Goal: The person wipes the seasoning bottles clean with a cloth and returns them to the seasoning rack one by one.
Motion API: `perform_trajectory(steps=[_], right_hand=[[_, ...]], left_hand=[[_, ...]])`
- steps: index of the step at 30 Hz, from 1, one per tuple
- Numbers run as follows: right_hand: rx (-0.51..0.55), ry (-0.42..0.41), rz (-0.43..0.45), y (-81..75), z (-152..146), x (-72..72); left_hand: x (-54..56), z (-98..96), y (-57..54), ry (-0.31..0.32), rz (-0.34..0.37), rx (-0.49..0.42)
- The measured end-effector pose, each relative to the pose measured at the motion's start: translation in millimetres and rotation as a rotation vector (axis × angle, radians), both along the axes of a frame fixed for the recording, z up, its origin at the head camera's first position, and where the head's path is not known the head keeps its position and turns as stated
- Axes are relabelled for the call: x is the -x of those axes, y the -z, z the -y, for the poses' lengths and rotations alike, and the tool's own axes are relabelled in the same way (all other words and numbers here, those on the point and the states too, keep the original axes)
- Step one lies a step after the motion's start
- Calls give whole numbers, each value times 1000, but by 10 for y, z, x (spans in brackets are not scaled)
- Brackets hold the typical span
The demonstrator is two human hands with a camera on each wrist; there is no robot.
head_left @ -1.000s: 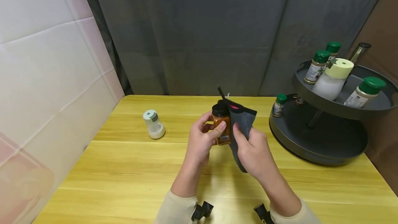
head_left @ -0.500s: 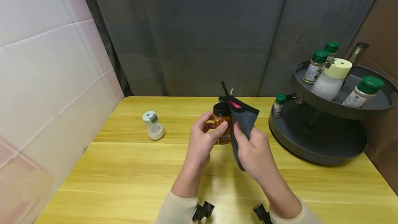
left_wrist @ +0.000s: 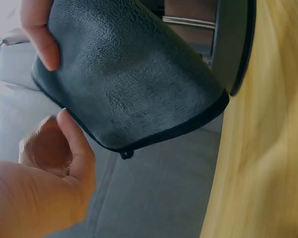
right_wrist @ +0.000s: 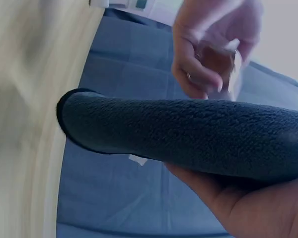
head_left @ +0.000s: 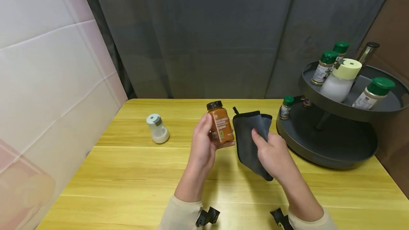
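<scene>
My left hand grips a spice jar with a black lid and orange-brown contents, tilted above the table with its printed label facing me. In the left wrist view the bottom of the jar shows between thumb and fingers. Just to the right, my right hand pinches a folded grey cloth with black edging and a small loop. The cloth hangs apart from the jar. In the right wrist view the plush cloth spans the frame, my left hand beyond it.
A glass shaker with a pale cap stands on the wooden table, left of my hands. At right is a two-tier dark turntable rack; green-capped jars and a yellow-capped shaker stand on its upper tier. A dark curtain hangs behind.
The jar has come away from the cloth to the left and turned so its label faces me. My right hand has moved slightly right and down with the cloth, its pink inside now hidden.
</scene>
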State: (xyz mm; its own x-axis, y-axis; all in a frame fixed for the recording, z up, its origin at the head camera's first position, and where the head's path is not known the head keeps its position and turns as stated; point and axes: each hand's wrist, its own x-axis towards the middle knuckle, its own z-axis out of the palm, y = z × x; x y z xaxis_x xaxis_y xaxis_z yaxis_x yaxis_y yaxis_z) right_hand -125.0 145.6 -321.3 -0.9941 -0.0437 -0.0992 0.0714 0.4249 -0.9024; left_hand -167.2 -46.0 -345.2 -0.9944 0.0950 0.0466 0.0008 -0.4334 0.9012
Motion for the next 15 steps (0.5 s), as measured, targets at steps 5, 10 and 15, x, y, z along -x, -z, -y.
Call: perform_trajectory(steps=[5, 10, 15], right_hand=[[60, 32, -45, -68, -81, -5], [127, 95, -190, -128, -66, -43], [214, 104, -317, -116, 87, -91]], left_hand=[[15, -1, 8, 34, 13, -56], [-3, -18, 5, 59, -33, 9], [-42, -76, 22, 73, -112, 148]])
